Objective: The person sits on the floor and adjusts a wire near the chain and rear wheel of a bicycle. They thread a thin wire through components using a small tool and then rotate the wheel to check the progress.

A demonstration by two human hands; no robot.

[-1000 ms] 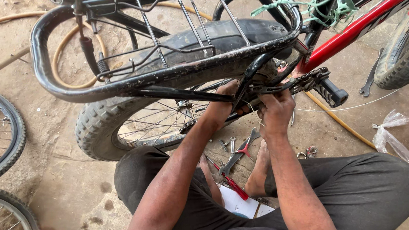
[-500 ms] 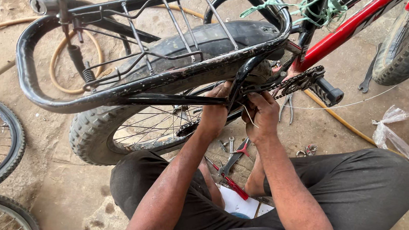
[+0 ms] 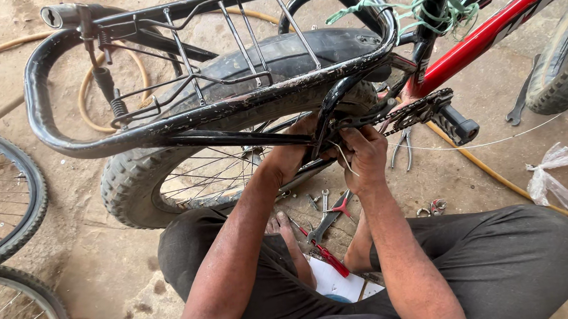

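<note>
Left hand (image 3: 291, 153): curling closed around rear wheel hub area (image 3: 310, 157), under black carrier rack (image 3: 214, 111).
Right hand (image 3: 363, 154): fingers pinching a thin wire (image 3: 345, 156) beside the chain (image 3: 414, 112).
Change: hands staying put since earlier; the view is shifting slightly.
Room: rack crowding above, knobby tyre (image 3: 132, 183) left, tools (image 3: 331, 213) lying below, open ground right.
</note>
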